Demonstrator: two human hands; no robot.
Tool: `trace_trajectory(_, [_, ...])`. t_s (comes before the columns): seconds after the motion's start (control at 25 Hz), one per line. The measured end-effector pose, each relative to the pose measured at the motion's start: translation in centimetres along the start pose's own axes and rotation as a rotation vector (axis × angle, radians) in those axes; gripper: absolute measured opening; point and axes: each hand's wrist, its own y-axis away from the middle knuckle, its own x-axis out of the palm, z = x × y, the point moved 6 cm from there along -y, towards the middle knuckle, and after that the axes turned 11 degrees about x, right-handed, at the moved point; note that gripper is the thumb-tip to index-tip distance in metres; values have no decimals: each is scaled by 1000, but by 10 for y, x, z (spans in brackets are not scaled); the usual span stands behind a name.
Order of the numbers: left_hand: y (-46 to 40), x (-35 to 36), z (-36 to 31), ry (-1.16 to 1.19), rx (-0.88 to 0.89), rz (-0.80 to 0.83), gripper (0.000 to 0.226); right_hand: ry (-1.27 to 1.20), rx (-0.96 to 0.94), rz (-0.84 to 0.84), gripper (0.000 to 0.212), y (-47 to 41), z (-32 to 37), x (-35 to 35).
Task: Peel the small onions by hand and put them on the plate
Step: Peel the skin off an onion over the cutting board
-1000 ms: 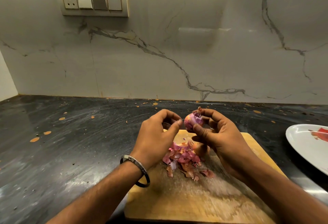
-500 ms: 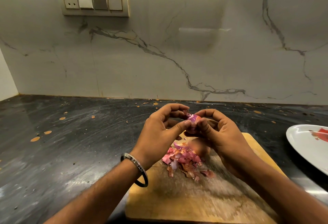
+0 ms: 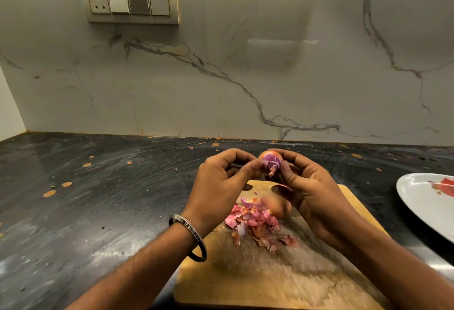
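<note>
A small onion [image 3: 270, 161], partly peeled with purple flesh and a strip of orange skin showing, is held up above the wooden cutting board [image 3: 270, 282]. My right hand [image 3: 312, 194] grips it between thumb and fingers. My left hand [image 3: 221, 184] pinches its left side with thumb and forefinger. Under the hands a pile of pink and brown peels [image 3: 255, 221] lies on the board. Another unpeeled onion [image 3: 275, 207] rests beside the pile. The white plate [image 3: 422, 201] sits at the right edge, partly cut off.
The dark stone counter [image 3: 98, 199] carries scattered bits of skin. A marble wall with a switch panel [image 3: 130, 2] stands behind. A steel bangle [image 3: 189, 236] is on my left wrist.
Both hands turned the onion, so its purple peeled side and root tip now face the camera. A loose strip of skin hangs below my right thumb.
</note>
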Motion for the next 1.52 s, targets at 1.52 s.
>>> trace_trajectory(1.52, [4,4,1,-342,111,106,21,88,89,-79,43,8,-1,2])
